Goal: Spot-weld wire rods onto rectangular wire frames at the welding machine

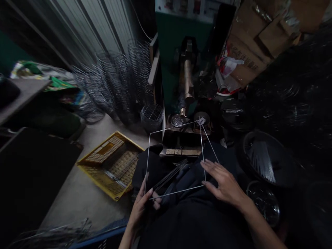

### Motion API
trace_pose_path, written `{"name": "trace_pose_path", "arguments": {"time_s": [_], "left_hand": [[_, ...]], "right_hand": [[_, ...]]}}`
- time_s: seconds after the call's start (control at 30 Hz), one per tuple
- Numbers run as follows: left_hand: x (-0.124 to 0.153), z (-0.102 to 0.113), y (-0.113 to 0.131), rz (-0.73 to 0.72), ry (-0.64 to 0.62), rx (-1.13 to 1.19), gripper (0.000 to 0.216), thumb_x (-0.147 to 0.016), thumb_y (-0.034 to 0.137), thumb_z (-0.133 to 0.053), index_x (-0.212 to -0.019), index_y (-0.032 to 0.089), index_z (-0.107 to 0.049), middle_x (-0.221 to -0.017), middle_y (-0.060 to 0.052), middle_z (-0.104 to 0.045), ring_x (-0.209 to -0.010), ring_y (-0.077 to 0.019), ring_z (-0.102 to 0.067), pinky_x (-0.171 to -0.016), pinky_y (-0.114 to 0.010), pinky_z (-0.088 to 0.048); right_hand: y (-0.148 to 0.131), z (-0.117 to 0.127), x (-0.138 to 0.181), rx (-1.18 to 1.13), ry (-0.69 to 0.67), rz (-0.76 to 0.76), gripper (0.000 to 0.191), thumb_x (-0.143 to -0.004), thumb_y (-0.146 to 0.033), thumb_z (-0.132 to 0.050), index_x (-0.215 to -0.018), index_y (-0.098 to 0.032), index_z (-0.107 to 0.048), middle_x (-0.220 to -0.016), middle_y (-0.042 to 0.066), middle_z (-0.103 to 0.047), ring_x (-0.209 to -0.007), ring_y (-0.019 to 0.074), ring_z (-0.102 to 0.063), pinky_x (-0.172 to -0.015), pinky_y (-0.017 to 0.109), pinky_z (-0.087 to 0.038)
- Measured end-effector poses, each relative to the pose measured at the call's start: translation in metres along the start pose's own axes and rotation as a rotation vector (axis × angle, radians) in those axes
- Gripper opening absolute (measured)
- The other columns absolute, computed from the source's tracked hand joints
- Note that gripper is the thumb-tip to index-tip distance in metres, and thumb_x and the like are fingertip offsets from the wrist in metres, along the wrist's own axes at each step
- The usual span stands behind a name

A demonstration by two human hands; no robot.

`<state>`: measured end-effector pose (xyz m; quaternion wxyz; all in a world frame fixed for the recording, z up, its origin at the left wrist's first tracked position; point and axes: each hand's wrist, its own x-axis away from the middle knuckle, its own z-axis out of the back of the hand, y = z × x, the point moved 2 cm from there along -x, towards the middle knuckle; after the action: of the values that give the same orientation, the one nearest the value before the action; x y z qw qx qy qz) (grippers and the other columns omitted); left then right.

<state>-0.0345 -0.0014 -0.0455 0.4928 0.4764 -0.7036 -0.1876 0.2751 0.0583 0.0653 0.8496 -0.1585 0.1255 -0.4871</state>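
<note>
A bent metal wire frame (177,191), roughly four-sided, spans the space between my hands above my lap. My left hand (142,204) pinches its near left corner between thumb and fingers. On the near right corner, my right hand (224,181) has its thumb and fingertips closed around the wire. At the far right corner, the frame meets a round electrode on a green machine (169,45) with a copper-coloured arm (188,77); contact there is hard to make out. Several loose straight wires (169,177) lie across my lap.
A yellow plastic crate (97,164) with wires inside stands on the floor at left. Stacked round wire racks (114,79) lean behind it. Black round tubs (282,166) stand at right, one with thin rods (263,160). Cardboard boxes (243,58) are at the back right.
</note>
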Motion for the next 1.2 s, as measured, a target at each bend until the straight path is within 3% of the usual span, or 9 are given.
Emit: {"name": "trace_pose_path", "arguments": {"time_s": [0.17, 0.57, 0.83, 1.0, 1.2], "left_hand": [[-0.004, -0.003, -0.008, 0.004, -0.038, 0.016, 0.094, -0.088, 0.037, -0.064, -0.157, 0.024, -0.002, -0.062, -0.004, -0.067, -0.044, -0.0168, -0.059, -0.045, -0.023, -0.046], [0.002, -0.022, 0.024, -0.016, -0.044, -0.018, 0.098, -0.085, 0.038, -0.069, -0.158, 0.022, -0.005, -0.065, -0.006, -0.071, -0.046, -0.0184, -0.062, -0.047, -0.026, -0.048], [-0.001, -0.038, 0.018, -0.025, -0.14, -0.029, 0.096, -0.09, 0.037, -0.063, -0.156, 0.026, 0.006, -0.064, -0.003, -0.07, -0.048, -0.0185, -0.064, -0.048, -0.025, -0.049], [-0.002, -0.04, 0.011, -0.035, -0.169, -0.028, 0.091, -0.093, 0.037, -0.06, -0.157, 0.028, 0.004, -0.066, -0.004, -0.07, -0.048, -0.0186, -0.065, -0.049, -0.026, -0.051], [0.004, -0.037, 0.014, -0.053, -0.14, -0.033, 0.09, -0.091, 0.036, -0.061, -0.157, 0.03, 0.001, -0.067, -0.003, -0.07, -0.05, -0.0191, -0.065, -0.051, -0.028, -0.051]], "right_hand": [[0.001, 0.006, -0.002, 0.021, 0.016, 0.0, 0.057, -0.093, -0.029, -0.057, -0.148, -0.021, -0.042, -0.146, 0.009, -0.051, -0.137, 0.0246, -0.045, -0.112, 0.047, -0.042], [-0.01, -0.022, -0.01, -0.152, -0.069, 0.037, 0.062, -0.09, -0.024, -0.061, -0.149, -0.023, -0.041, -0.147, 0.009, -0.05, -0.138, 0.0265, -0.043, -0.113, 0.047, -0.04], [-0.02, -0.036, -0.028, -0.364, -0.089, 0.096, 0.064, -0.088, -0.024, -0.062, -0.149, -0.022, -0.042, -0.146, 0.009, -0.051, -0.136, 0.0238, -0.046, -0.113, 0.042, -0.041], [-0.016, -0.036, -0.02, -0.355, -0.014, -0.002, 0.062, -0.091, -0.025, -0.06, -0.15, -0.023, -0.041, -0.147, 0.008, -0.049, -0.137, 0.0234, -0.045, -0.113, 0.043, -0.041], [-0.016, -0.035, -0.006, -0.335, -0.066, -0.013, 0.063, -0.091, -0.025, -0.061, -0.15, -0.025, -0.04, -0.147, 0.006, -0.049, -0.135, 0.0232, -0.047, -0.112, 0.041, -0.043]]}}
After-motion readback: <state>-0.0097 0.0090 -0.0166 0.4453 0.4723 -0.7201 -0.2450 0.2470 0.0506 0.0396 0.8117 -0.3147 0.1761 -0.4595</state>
